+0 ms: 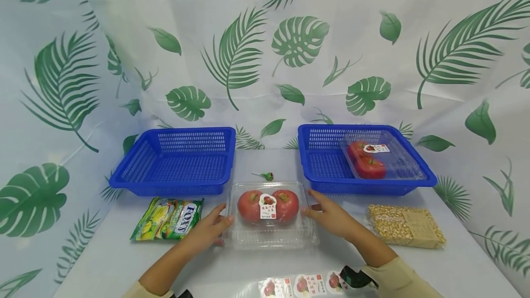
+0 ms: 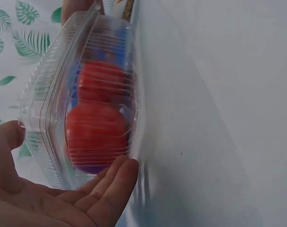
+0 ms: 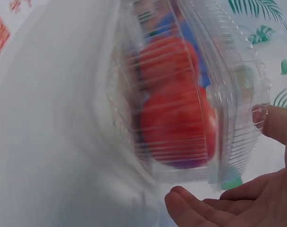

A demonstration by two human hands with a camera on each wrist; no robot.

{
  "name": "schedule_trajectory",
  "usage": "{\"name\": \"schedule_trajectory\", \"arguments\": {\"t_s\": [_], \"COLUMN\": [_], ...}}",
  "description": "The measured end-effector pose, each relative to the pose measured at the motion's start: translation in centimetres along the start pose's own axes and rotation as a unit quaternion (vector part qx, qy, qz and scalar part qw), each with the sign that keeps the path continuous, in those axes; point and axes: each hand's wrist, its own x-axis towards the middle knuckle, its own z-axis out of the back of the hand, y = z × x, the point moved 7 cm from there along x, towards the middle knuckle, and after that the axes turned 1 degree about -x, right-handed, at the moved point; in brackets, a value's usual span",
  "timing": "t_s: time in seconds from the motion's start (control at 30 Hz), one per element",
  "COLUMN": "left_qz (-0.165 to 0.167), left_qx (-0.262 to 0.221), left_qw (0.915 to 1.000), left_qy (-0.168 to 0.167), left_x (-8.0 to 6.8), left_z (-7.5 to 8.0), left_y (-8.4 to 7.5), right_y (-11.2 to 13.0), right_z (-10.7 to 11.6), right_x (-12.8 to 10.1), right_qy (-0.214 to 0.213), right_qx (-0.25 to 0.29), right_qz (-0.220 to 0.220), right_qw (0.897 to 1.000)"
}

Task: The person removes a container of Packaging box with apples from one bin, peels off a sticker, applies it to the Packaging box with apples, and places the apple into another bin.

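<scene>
A clear plastic clamshell box (image 1: 273, 238) with two tomatoes (image 1: 250, 205) inside sits mid-table in the head view. A white sticker with a fruit picture (image 1: 267, 207) is on its lid. My left hand (image 1: 209, 228) holds the box's left side, its thumb at the lid and its fingers low along the side in the left wrist view. On the opposite side my right hand (image 1: 334, 217) grips the box, its thumb (image 3: 271, 123) against the lid and its fingers (image 3: 191, 208) near the bottom edge.
Two blue baskets stand behind: the left basket (image 1: 174, 187) is bare inside, the right basket (image 1: 356, 187) holds another tomato box (image 1: 401, 160). A FOX'S candy bag (image 1: 167, 219) lies left, a corn kernel pack (image 1: 406, 226) right, a small lollipop (image 1: 268, 176) behind, a sticker strip (image 1: 308, 285) in front.
</scene>
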Motion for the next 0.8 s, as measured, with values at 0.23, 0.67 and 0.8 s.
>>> {"name": "schedule_trajectory", "arguments": {"t_s": [0.23,0.67,0.8], "left_qz": [-0.02,-0.064,-0.064], "left_qx": [0.05,0.185,0.189], "left_qw": [0.9985,0.9797,0.9789], "left_qy": [-0.01,-0.043,-0.042], "left_x": [-0.4,-1.0,-1.1], "left_z": [-0.3,-0.5,-0.5], "left_y": [-0.2,-1.3,-1.2], "right_y": [-0.8,-0.1,-0.5], "right_z": [-0.6,-0.5,-0.4], "right_x": [0.2,-0.2,-0.2], "right_qy": [0.012,0.004,-0.002], "right_qx": [0.076,0.116,0.147], "right_qz": [-0.017,-0.034,-0.05], "right_qw": [0.997,0.993,0.988]}}
